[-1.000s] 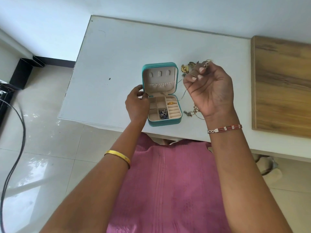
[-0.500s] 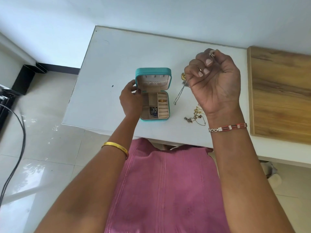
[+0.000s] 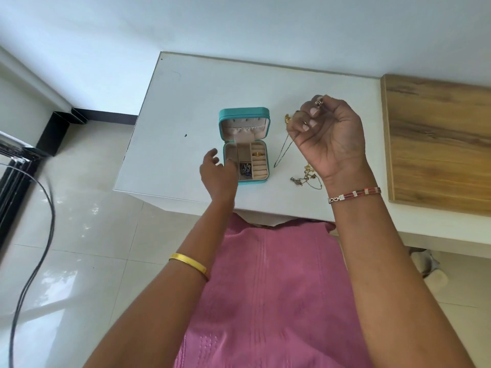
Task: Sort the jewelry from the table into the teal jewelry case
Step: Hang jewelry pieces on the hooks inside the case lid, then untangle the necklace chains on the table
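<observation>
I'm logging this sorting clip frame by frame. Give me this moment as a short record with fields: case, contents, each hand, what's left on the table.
case: teal case, lid open, upright on the white table
contents: gold ring in the ring rolls; dark blue piece in a compartment
right hand: right hand raised, pinching a thin chain that hangs beside the case
left hand: left hand at the case's left edge, fingers relaxed, holding nothing
left on table: tangled chains near the right wrist; gold piece behind the fingers
</observation>
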Motion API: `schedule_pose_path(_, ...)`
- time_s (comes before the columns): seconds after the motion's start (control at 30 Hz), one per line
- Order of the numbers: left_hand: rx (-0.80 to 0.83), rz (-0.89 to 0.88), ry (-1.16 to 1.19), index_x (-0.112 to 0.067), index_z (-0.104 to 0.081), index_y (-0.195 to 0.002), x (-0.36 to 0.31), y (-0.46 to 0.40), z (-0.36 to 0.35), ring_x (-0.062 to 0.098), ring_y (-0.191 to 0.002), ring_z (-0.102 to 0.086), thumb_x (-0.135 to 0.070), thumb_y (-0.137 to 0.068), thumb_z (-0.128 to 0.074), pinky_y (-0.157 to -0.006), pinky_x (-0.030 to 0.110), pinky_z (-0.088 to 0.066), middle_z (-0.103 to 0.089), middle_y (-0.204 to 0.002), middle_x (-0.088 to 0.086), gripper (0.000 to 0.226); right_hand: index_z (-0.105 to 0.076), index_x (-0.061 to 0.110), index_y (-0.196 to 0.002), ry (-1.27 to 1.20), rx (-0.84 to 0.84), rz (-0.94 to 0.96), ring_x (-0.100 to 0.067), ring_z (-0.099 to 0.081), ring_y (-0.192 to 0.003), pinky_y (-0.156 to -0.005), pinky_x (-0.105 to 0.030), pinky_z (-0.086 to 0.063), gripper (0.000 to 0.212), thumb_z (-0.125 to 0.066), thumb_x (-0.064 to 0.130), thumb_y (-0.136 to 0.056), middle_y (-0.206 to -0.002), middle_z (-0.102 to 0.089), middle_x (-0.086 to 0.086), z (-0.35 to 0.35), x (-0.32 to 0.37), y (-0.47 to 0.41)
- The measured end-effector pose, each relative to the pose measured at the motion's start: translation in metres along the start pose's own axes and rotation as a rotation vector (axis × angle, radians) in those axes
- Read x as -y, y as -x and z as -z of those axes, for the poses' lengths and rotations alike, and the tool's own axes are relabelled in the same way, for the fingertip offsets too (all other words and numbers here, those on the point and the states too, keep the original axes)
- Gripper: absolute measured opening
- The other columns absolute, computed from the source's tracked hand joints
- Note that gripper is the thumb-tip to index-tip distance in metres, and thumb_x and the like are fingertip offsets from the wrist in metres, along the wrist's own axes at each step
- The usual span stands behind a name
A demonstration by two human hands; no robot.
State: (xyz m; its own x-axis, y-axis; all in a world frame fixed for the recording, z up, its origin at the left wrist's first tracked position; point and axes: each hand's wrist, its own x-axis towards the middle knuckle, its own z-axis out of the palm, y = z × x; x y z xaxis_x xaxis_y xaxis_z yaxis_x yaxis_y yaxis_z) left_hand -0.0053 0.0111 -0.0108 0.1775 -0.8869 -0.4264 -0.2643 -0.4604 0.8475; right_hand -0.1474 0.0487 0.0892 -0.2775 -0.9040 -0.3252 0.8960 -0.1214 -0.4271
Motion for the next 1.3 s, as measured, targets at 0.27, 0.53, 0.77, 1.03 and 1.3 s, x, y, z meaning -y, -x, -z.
schedule_pose_path(0.27,0.075,-0.085,0.142,-0.014,-0.06,-0.104,-0.023,0.047,-0.012,0.021,-0.09,-0.062,-0.008,-0.089,-0.049,-0.087,0.039,-0.053,-0.064,-0.099,0.006,0.02,-0.037,0.011,-0.065,0.089,-0.03,-0.047,-0.012,-0.035,-0.039,-0.042,-0.018,-0.035,0.025,-0.034,0.01,-0.089,-0.047,-0.045,-0.004,0.002,0.012,0.016)
schedule_pose_path(0.53,0.624,-0.22,0.161,-0.017,-0.065,-0.074,-0.039,0.088,-0.038,0.013,-0.065,-0.06,-0.016,-0.097,-0.047,-0.076,0.029,-0.049,-0.065,-0.055,-0.008,0.03,-0.047,0.011,-0.079,0.277,-0.142,-0.015,-0.013,-0.04,-0.042,-0.046,-0.02,-0.038,0.016,-0.041,0.001,-0.09,-0.051,-0.05,-0.006,0.016,0.032,0.027)
schedule_pose_path(0.77,0.59,-0.258,0.066,-0.014,-0.067,-0.077,-0.03,0.07,-0.035,0.001,-0.046,-0.054,-0.01,-0.091,-0.057,-0.055,0.015,-0.048,-0.061,-0.053,-0.011,0.018,-0.061,0.007,-0.082,0.645,-0.281,0.127,-0.013,-0.05,-0.054,-0.051,-0.023,-0.05,0.02,-0.048,-0.005,-0.09,-0.064,-0.054,-0.007,0.06,0.07,0.028)
schedule_pose_path(1.03,0.525,-0.076,0.001,-0.014,-0.054,-0.066,-0.027,0.045,-0.047,0.006,-0.04,-0.049,-0.024,-0.097,-0.049,-0.053,0.023,-0.043,-0.055,-0.062,0.001,0.033,-0.061,0.008,-0.074,0.92,-0.491,0.218,-0.013,-0.052,-0.054,-0.049,-0.021,-0.052,0.026,-0.047,-0.008,-0.088,-0.065,-0.054,-0.009,0.106,0.073,0.001)
schedule_pose_path(1.3,0.556,0.028,0.038,-0.013,-0.056,-0.08,-0.017,0.037,-0.086,0.016,-0.06,-0.055,-0.01,-0.098,-0.043,-0.058,0.023,-0.046,-0.057,-0.071,0.005,0.022,-0.063,0.002,-0.086,1.262,-0.497,0.152,-0.013,-0.057,-0.059,-0.053,-0.022,-0.056,0.022,-0.046,-0.012,-0.084,-0.069,-0.057,-0.006,0.139,0.047,-0.024)
